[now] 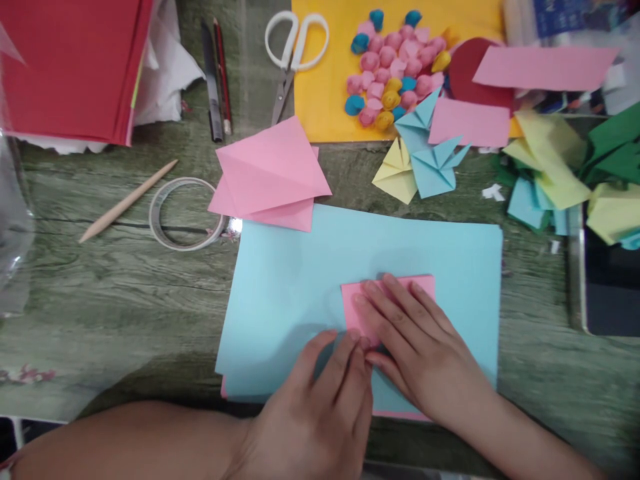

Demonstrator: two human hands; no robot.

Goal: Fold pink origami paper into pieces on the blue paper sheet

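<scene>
A small pink sheet of paper (353,297) lies on a larger stack of light blue paper (285,287), partly hidden under my fingers. My right hand (420,347) rests flat across it, fingers stretched out and pressing on the paper. At the sheet's lower left edge, the fingers of my left hand (330,393) are bent and drawn together on the paper. My hands cover the sheet's lower part. Up and left of the blue stack, overlapping its edge, are loose pink square sheets (273,173).
White-handled scissors (290,60), a pen (212,87), a pencil (223,80), a tape roll (155,217) and a pointed wooden stick (127,202) lie around. Rolled paper pieces (387,57) cover a yellow sheet (320,100). Folded blue paper (435,170) and a phone (610,287) are rightward.
</scene>
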